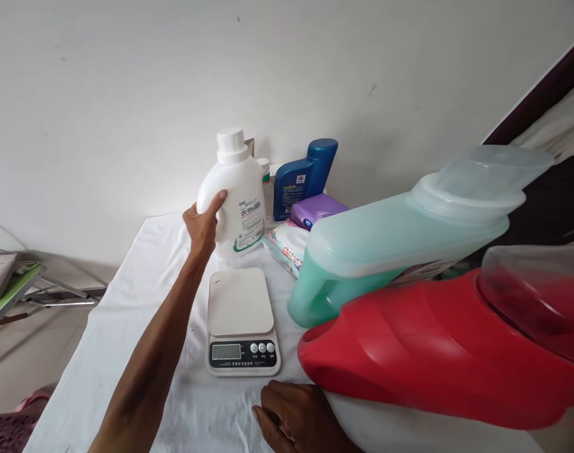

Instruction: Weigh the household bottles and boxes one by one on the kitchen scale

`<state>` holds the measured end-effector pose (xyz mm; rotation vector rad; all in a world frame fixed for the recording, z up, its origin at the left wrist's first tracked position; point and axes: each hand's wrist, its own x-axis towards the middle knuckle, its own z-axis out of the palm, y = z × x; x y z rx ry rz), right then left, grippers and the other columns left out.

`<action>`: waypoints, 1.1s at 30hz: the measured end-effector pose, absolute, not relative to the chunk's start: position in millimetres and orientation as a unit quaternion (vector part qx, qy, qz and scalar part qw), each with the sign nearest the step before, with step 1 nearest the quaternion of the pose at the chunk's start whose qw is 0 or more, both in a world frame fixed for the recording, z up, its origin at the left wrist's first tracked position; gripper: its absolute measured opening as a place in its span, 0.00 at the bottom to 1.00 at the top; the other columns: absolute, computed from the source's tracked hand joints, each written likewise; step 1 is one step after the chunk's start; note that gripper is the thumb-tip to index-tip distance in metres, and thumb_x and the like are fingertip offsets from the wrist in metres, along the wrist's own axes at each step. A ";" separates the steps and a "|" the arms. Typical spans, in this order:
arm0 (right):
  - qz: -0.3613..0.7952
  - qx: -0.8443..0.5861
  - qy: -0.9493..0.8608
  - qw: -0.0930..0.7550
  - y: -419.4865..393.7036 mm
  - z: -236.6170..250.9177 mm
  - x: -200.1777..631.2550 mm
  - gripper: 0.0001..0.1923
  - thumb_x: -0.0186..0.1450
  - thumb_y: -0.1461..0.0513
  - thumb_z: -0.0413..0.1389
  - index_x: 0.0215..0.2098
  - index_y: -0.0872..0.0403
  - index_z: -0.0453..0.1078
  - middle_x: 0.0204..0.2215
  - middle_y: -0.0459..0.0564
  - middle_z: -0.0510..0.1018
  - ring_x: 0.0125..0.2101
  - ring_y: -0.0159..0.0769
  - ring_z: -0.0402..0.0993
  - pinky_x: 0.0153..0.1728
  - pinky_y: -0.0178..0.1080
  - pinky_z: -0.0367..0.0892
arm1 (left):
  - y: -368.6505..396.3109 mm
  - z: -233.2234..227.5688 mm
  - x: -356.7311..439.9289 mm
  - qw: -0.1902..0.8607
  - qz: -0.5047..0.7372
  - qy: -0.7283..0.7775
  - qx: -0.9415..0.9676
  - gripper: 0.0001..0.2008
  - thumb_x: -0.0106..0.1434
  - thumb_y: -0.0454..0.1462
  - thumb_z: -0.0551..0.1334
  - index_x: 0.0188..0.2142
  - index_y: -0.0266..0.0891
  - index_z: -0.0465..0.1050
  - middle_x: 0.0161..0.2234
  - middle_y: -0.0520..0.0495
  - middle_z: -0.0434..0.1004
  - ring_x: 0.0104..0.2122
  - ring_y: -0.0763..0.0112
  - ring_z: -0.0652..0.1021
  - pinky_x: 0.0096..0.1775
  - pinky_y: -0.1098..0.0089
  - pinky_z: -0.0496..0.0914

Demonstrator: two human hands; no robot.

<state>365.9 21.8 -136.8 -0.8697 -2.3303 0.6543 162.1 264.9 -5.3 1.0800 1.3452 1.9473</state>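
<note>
My left hand is closed round the side of a white detergent bottle with a white screw cap, thumb across its front. The bottle is upright at the back of the table; whether its base touches the cloth I cannot tell. In front of it lies a white kitchen scale with a bare platform and a display that shows no digits. My right hand rests on the cloth just below the scale, fingers curled in, apart from the things around it. Whether anything is inside those fingers is hidden.
To the right stand a green translucent jug and a red jug. Behind are a blue bottle, a purple pack, a wipes pack and a clear bottle. A white cloth covers the table, against a wall.
</note>
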 end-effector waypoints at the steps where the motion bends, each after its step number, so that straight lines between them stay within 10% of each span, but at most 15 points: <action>1: 0.249 -0.331 -0.866 0.281 21.6 -133.5 365.7 0.18 0.71 0.68 0.54 0.28 0.50 0.51 0.21 0.38 0.64 0.20 0.27 0.59 0.26 0.37 0.47 | 259.0 -3.3 155.4 0.253 0.722 0.504 0.400 0.26 0.48 0.55 0.79 0.23 0.38 0.72 0.18 0.56 0.57 0.20 0.78 0.58 0.23 0.71 0.58; 12: 0.256 -0.352 -0.857 0.275 20.3 -123.2 364.0 0.17 0.72 0.67 0.52 0.27 0.50 0.54 0.21 0.40 0.66 0.21 0.29 0.60 0.27 0.39 0.47 | 170.3 41.7 94.6 0.116 0.734 0.515 0.427 0.27 0.47 0.47 0.78 0.17 0.41 0.60 0.16 0.59 0.52 0.17 0.81 0.53 0.19 0.72 0.48; 33: 0.267 -0.335 -0.847 0.315 22.6 -124.4 362.4 0.18 0.73 0.67 0.52 0.24 0.52 0.58 0.20 0.40 0.64 0.21 0.28 0.55 0.26 0.38 0.45 | 115.1 25.0 148.0 0.285 0.706 0.465 0.451 0.35 0.47 0.57 0.78 0.19 0.42 0.55 0.17 0.60 0.46 0.16 0.82 0.53 0.18 0.73 0.51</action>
